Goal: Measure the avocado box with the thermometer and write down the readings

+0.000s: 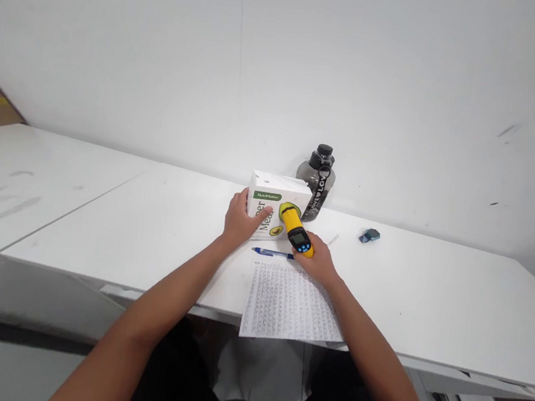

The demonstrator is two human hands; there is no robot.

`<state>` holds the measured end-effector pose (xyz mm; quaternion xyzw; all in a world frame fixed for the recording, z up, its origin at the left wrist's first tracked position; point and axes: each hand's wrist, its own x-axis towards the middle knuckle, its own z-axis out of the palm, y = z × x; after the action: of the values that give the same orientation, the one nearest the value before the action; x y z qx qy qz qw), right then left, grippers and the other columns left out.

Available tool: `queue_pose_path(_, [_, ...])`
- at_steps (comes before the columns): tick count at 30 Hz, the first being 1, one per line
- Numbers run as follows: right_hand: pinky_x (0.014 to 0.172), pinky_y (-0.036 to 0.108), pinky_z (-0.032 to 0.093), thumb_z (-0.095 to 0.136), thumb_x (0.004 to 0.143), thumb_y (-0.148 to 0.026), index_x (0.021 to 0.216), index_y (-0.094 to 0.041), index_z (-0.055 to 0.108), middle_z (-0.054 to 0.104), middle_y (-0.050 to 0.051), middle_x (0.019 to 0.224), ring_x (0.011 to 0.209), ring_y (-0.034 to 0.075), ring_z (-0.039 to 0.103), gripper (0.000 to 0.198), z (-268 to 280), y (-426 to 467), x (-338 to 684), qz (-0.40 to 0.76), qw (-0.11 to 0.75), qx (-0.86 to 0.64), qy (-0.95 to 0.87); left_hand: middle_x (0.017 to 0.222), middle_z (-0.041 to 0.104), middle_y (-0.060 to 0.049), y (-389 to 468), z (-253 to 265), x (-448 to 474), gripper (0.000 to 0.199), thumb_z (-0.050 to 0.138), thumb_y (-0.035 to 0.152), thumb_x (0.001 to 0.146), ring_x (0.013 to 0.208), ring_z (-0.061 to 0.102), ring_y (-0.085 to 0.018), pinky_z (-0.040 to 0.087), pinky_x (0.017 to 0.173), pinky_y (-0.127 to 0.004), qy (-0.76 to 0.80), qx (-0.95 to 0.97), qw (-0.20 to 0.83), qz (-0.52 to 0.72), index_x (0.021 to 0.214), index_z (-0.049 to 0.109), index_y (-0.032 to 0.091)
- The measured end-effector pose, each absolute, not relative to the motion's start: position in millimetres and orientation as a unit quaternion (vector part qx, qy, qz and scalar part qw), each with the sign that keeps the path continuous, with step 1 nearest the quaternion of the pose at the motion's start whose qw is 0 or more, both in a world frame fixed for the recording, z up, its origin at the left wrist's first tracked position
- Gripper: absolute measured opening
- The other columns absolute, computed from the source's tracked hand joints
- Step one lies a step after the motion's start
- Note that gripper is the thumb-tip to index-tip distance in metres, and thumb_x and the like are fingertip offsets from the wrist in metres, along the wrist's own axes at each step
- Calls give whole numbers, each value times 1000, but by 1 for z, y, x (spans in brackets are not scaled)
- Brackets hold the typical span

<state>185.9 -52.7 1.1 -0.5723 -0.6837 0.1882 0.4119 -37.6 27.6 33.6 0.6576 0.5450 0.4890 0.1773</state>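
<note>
We see a bright, even, diffuse light over the plain white wall [287, 52] and the flat white tabletop [432, 294], with only soft, faint shadows, no harsh glare, sharp focus at the centre, and wide-angle bending of the table edges toward the frame's sides.

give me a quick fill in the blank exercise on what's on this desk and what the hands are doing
1. The right hand holds a yellow ____ thermometer aimed at the box.
2. The left hand rests on the white ____.
3. A blue ____ lies above the printed sheet.
4. Behind the box stands a dark ____.

Missing words: infrared; box; pen; bottle
</note>
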Motion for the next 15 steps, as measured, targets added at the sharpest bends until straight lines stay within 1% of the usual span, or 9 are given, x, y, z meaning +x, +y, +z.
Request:
queue_pose_path(4, [92, 47, 53, 66, 75, -37, 122, -24, 64, 71, 8, 115, 103, 29, 66, 49, 1, -54, 184, 192, 424, -563, -683, 113, 58, -9, 28, 34, -37, 60, 67, 59, 79, 113, 57, -31, 48, 94, -45, 548, 655, 186, 486, 126, 54, 24])
queue_pose_path(9, [94, 47, 52, 65, 77, -35, 130, -24, 60, 70, 8, 121, 106, 29, 65, 54, 4, -57, 179, 189, 441, -547, -686, 117, 58, -10, 30, 33, -37, 63, 67, 60, 79, 116, 57, -30, 47, 96, -46, 546, 653, 208, 482, 130, 53, 24])
queue_pose_path(13, [97, 48, 50, 65, 77, -37, 128, -23, 61, 70, 9, 121, 108, 29, 64, 53, 4, -57, 176, 175, 467, -557, -664, 124, 59, -10, 34, 32, -37, 62, 69, 59, 79, 118, 58, -30, 47, 100, -46, 545, 637, 242, 489, 129, 54, 26])
queue_pose_path(15, [96, 47, 50, 65, 78, -38, 126, -23, 62, 71, 9, 117, 106, 29, 64, 51, 5, -56, 176, 173, 485, -571, -640, 129, 60, -11, 37, 31, -38, 65, 69, 59, 79, 118, 60, -30, 48, 101, -46, 552, 605, 279, 501, 131, 52, 25])
